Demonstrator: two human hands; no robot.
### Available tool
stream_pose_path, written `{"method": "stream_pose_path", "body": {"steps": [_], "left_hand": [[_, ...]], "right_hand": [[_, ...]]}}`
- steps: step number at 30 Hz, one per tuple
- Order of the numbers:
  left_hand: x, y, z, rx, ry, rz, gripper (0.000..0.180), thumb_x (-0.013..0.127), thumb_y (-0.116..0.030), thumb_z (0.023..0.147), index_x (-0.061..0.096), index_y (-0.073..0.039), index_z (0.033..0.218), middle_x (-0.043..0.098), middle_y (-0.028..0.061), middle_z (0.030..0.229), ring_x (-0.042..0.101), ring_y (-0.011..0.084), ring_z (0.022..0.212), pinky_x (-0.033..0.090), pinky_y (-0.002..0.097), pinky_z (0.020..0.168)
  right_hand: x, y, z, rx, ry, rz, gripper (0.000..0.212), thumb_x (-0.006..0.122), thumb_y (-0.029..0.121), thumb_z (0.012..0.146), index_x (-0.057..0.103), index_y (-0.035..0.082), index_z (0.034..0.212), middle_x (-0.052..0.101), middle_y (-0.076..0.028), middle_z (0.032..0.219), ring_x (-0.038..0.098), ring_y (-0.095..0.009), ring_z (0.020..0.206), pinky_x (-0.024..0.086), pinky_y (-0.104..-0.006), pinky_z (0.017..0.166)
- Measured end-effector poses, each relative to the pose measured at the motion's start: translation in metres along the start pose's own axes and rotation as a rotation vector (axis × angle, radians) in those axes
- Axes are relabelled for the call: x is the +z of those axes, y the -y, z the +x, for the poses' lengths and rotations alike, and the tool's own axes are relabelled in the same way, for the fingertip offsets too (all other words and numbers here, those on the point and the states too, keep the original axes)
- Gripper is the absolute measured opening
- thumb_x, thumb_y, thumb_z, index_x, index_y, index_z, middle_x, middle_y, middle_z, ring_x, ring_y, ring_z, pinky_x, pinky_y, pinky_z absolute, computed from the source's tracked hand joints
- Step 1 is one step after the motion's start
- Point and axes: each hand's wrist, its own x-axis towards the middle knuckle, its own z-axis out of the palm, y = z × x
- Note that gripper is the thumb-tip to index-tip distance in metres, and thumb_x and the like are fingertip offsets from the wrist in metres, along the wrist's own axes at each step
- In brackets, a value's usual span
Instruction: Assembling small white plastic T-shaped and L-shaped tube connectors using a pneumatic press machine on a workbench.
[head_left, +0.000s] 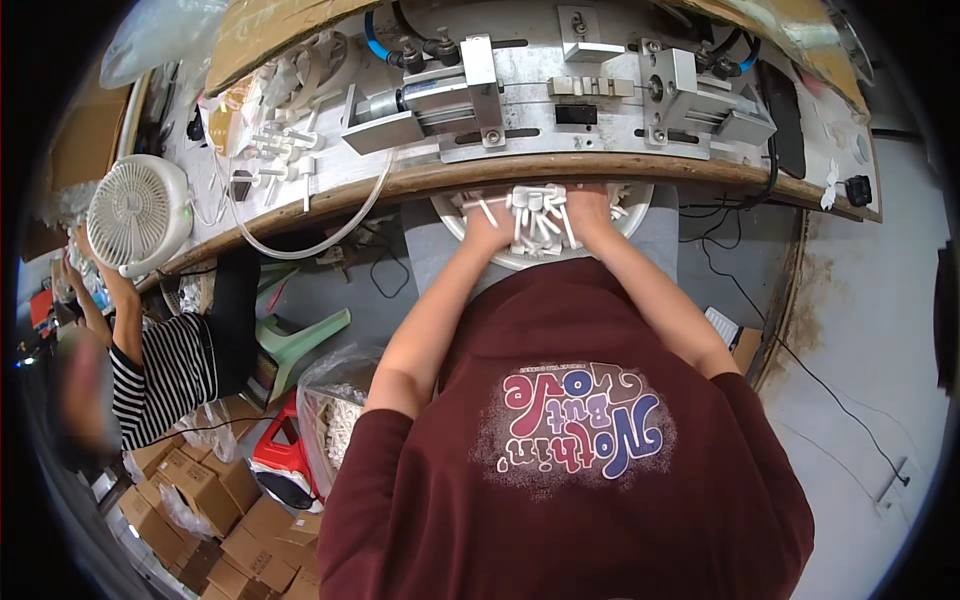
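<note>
A white round basin (448, 212) sits at my lap, just under the table's front edge. Inside it is a heap of white T-shaped plastic parts (541, 222). Both of my hands reach into this heap from opposite sides. My left hand (487, 230) is at the left of the pile, with a few parts lying over its fingers. On the other side, my right hand (588, 212) is sunk among the parts near the basin's right wall. The fingers of both hands are hidden, so their grip cannot be made out.
A metal clamping fixture (590, 88) with two air cylinders is on the worktable (420, 185). More white parts (285, 150) lie at its left, beside a white fan (140, 212). A co-worker in a striped shirt (180, 365) works at left. A red stool (285, 455) and cardboard boxes (190, 490) stand behind.
</note>
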Motion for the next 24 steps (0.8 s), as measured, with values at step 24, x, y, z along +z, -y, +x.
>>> {"method": "stream_pose_path", "body": {"steps": [24], "left_hand": [[-0.036, 0.024, -0.123, -0.094, -0.641, -0.274, 0.047, 0.073, -0.012, 0.081, 0.058, -0.007, 0.126, 0.061, 0.0106, 0.121, 0.061, 0.0223, 0.107, 0.048, 0.0354, 0.089]], "right_hand": [[-0.187, 0.029, -0.101, -0.189, -0.357, 0.284, 0.02, 0.072, 0.005, 0.08, 0.069, 0.003, 0.1, 0.069, -0.012, 0.101, 0.065, -0.026, 0.096, 0.051, -0.034, 0.084]]}}
